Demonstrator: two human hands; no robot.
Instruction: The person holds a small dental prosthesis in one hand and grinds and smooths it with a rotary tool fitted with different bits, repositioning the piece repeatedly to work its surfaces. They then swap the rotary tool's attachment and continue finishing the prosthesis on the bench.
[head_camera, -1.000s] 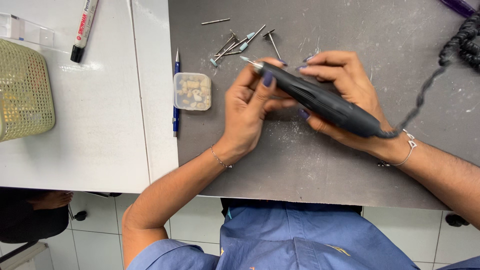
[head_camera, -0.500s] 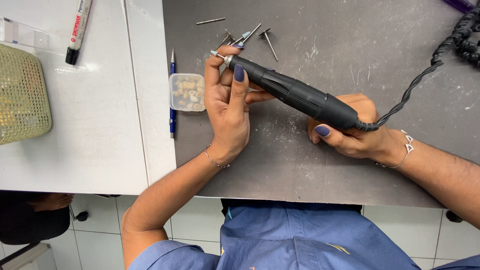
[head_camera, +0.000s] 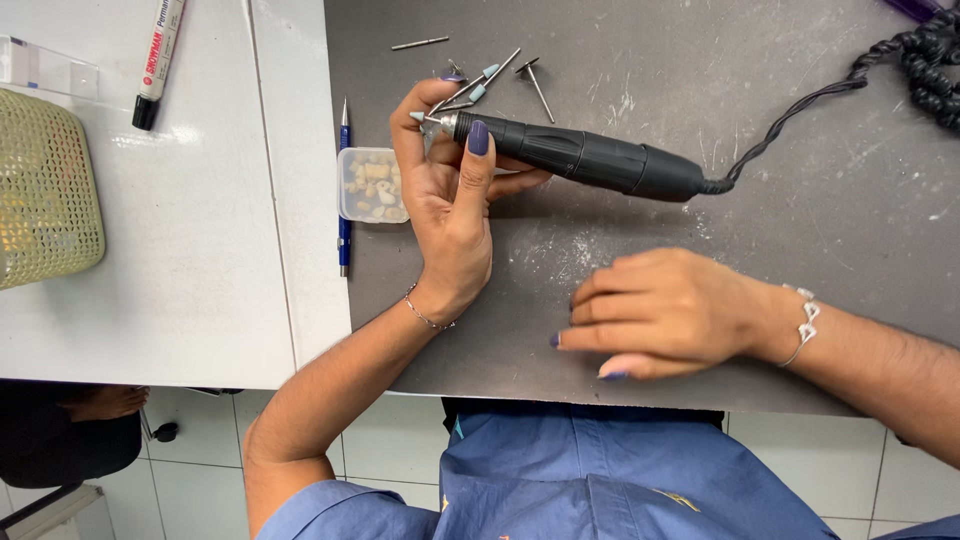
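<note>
Handpiece (head_camera: 575, 155), a black rotary tool shaped like a thick pen, lies slantwise over the dark grey surface (head_camera: 820, 240), toward its far edge. Its metal nose is pinched in the left hand (head_camera: 450, 195), thumb over the top and fingers curled beneath, clamped on the front end where a small pale bit (head_camera: 417, 117) sticks out. The right hand (head_camera: 665, 315) holds nothing: it rests flat near the surface's near edge, fingers together and loosely bent.

I'd judge the tool rigid and fairly weighty for its size, with a smooth barrel that could roll. The twisted cord (head_camera: 800, 115) trailing to the far right corner would tug at its tail. The ribbed middle looks the surest place to grip; the nose suits only fine work, and the bit seems delicate.

Spare bits (head_camera: 500, 75) lie scattered just beyond the left fingers. A small clear box (head_camera: 372, 185) of pale pieces sits at the surface's left edge beside a blue pen (head_camera: 344, 190).
</note>
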